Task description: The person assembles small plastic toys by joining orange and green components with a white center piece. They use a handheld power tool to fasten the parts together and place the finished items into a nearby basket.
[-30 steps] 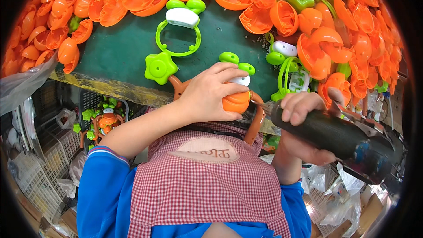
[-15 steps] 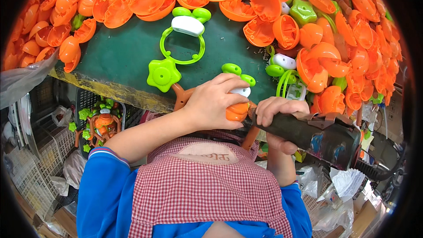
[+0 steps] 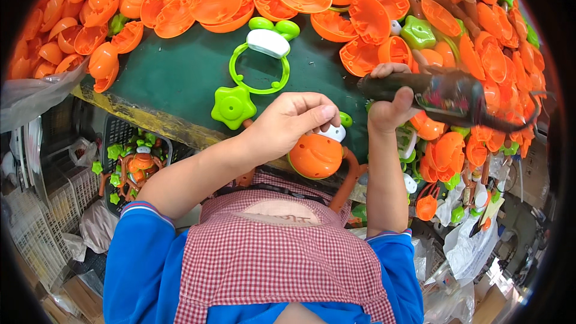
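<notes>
My left hand is closed in a pinch just above a toy with an orange ball body; whatever the fingertips hold is hidden. The toy's white piece with holes and a green knob show beside the fingers, and a brown curved arm extends from it. The toy rests at the table's near edge, against my apron. To the right, my right hand grips a dark power screwdriver, raised off the toy, its cable running right.
A green ring with a white piece and a green star lie on the green table. Orange half shells are heaped along the far side and right. A dark crate with assembled toys stands at lower left.
My right hand has lifted the screwdriver up and away from the toy. My left hand has shifted off the orange ball, fingers now pinched, leaving more of the ball uncovered.
</notes>
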Available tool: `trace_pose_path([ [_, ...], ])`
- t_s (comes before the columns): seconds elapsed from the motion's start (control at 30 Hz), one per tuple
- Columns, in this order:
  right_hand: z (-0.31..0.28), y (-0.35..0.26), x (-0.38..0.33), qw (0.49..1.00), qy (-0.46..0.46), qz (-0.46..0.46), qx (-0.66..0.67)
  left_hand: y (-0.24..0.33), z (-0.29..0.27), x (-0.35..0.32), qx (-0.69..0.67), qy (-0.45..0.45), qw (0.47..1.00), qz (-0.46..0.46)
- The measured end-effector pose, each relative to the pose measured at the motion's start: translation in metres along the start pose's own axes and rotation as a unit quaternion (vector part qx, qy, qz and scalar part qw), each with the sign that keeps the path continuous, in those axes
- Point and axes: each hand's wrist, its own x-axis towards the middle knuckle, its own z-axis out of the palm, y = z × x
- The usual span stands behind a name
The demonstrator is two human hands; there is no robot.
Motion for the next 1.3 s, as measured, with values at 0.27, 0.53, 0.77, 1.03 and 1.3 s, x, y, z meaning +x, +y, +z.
trace_pose_path([
  [0.27,-0.015,-0.038,0.003,0.997,0.001,-0.012,0.077,0.004,0.004,-0.002,-0.076,-0.055,0.995,-0.026],
  [0.53,-0.014,-0.063,-0.009,0.979,-0.02,-0.018,0.202,0.003,0.001,-0.003,-0.057,-0.084,0.994,-0.027],
  [0.77,-0.008,-0.08,-0.012,0.97,-0.036,-0.019,0.239,-0.02,-0.007,0.036,0.514,0.063,0.807,0.284],
  [1.03,-0.002,-0.086,-0.018,0.967,-0.054,-0.006,0.248,-0.025,-0.007,0.03,0.59,0.065,0.731,0.337],
  [1.3,-0.004,-0.091,-0.019,0.96,-0.14,-0.004,0.242,-0.022,-0.004,0.021,0.582,0.063,0.745,0.32],
])
